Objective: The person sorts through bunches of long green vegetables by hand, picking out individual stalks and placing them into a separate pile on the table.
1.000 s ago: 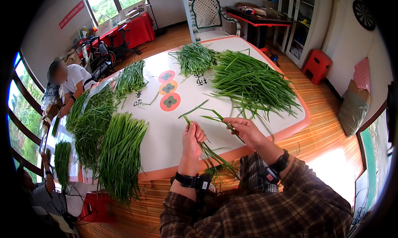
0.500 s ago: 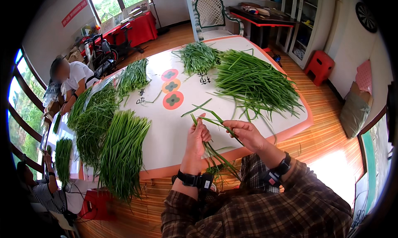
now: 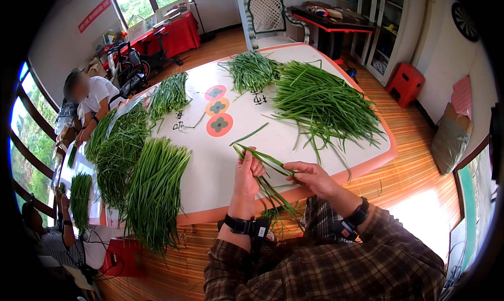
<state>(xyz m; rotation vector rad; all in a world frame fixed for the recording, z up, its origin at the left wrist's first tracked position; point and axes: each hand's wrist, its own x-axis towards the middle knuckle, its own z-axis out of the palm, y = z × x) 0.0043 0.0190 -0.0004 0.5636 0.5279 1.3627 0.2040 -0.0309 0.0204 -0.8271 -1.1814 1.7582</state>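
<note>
My left hand [image 3: 249, 174] is closed round a few garlic chives [image 3: 276, 195], whose long green leaves hang down over the table's near edge. To its right, my right hand [image 3: 314, 179] pinches leaves of the same strands between thumb and fingers. The strands stretch between both hands, above the near edge of the white table [image 3: 210, 170]. A loose chive leaf [image 3: 251, 133] lies on the tabletop just beyond my left hand. At the right is a large heap of chives [image 3: 325, 99]; a thick bundle [image 3: 157, 191] lies at the left with its leaves over the edge.
More chives [image 3: 123, 149] lie along the left, with smaller piles [image 3: 169, 95] [image 3: 251, 72] farther back. Two people work at the left, one in a white shirt [image 3: 100, 93], one in stripes [image 3: 60, 243]. A wicker chair [image 3: 266, 15] and red stool [image 3: 406, 85] stand beyond the table.
The chive strand between my hands has swung nearer and now lies alongside the others. My right hand has moved slightly down, its fingers closer together. My left hand has barely shifted.
</note>
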